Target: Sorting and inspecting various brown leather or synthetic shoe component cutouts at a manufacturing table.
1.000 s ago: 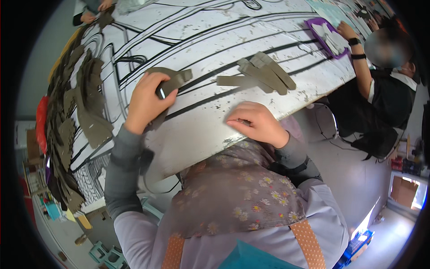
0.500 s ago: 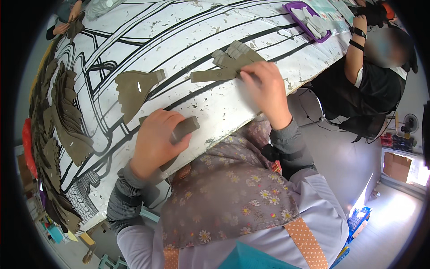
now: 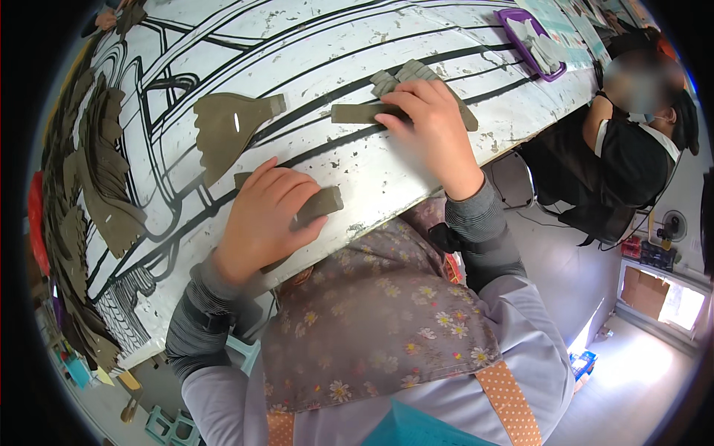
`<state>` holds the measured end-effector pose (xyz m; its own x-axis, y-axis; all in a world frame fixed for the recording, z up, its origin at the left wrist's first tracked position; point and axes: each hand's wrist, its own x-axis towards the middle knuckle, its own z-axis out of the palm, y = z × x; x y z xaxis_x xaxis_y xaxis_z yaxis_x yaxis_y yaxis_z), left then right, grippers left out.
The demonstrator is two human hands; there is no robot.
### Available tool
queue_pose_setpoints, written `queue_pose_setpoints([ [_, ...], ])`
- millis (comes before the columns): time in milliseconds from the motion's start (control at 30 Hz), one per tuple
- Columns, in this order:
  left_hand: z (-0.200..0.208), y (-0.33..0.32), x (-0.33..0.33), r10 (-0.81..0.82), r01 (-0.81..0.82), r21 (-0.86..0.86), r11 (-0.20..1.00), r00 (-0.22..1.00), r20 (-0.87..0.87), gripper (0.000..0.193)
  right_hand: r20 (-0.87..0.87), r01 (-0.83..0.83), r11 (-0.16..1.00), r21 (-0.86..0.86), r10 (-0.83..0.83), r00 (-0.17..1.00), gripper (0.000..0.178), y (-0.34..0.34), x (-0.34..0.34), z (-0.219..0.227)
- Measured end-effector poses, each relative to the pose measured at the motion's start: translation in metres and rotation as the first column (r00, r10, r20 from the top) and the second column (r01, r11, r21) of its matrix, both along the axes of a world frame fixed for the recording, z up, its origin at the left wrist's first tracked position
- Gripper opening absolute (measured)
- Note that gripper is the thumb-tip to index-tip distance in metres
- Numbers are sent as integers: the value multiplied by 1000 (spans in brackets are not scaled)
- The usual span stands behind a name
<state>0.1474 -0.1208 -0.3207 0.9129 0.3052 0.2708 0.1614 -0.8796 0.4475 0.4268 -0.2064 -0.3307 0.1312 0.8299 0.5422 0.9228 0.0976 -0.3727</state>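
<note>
While the left hand (image 3: 271, 212) lies over a grey-brown cut piece (image 3: 322, 204) near the table's front edge, the right hand (image 3: 431, 126) reaches over a small group of narrow strips (image 3: 360, 113). Left grip: fingers loosely bent, thumb apart from them; the piece's square end shows beyond the thumb, the rest is mostly covered. Cannot tell whether it is pinched or only pressed. Right grip: thumb and fingertips slightly parted at the strip lying crosswise; whether it has hold of any cannot be told, the hand hiding the overlap.

Surroundings: a fan-shaped piece (image 3: 230, 134) with a scalloped edge and a pale slit lies just beyond the left hand. Along the table's left side, a long overlapping heap of similar pieces (image 3: 104, 197); a red object (image 3: 37, 223) sits outside it. Purple tray (image 3: 555, 75) near the far right edge, holding whitish pieces (image 3: 541, 46).

Surface: white table (image 3: 387, 175), bold black curved lines, scuffed and flecked with dark marks. Its front edge runs obliquely, close to the flowered apron (image 3: 379, 327).

Room: a seated co-worker (image 3: 632, 175) in black and white at right; another person's hand (image 3: 106, 20) at upper left, partly cut off. Lower right: small fan (image 3: 674, 225), brown cardboard (image 3: 644, 292), brightly lit floor (image 3: 636, 379). Lower left: pale green stool (image 3: 160, 425).
</note>
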Motion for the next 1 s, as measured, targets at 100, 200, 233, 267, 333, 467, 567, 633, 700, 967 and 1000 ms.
queue_pose_setpoints([
  [100,1,0,-1,-4,4,9,1000,1000,-5,39,46,-31,999,-25,33,998,23,8,-9,1],
  [200,2,1,0,-12,12,20,1000,1000,10,39,86,-55,997,-58,60,994,24,12,-13,-1],
  [233,2,1,0,-10,10,18,1000,1000,10,39,81,-50,995,-85,57,995,25,12,-13,-1],
  [267,2,1,0,-10,10,21,1000,1000,10,40,76,-45,993,-113,53,996,27,12,-14,-1],
  [333,1,2,2,-17,16,24,1000,1000,17,40,61,-44,990,-137,53,997,27,11,-14,-1],
  [467,2,2,0,-26,26,15,1000,1000,-13,40,46,-78,988,-135,85,995,28,0,-27,-3],
  [567,2,3,0,-33,33,1,999,999,1,41,45,-52,993,-106,57,997,28,-8,-40,-8],
  [633,3,3,0,-33,34,-3,999,999,15,41,4,-44,997,-60,45,999,26,-11,-37,-6],
  [700,3,3,0,-41,41,7,999,999,31,42,13,43,999,-31,-43,999,25,-12,-19,-3],
  [967,0,5,2,-50,50,-7,999,998,42,43,-6,190,977,-102,-191,982,23,-17,30,-4],
  [1000,1,5,2,-50,51,-3,999,998,44,43,-7,190,976,-104,-192,981,23,-17,29,-5],
])
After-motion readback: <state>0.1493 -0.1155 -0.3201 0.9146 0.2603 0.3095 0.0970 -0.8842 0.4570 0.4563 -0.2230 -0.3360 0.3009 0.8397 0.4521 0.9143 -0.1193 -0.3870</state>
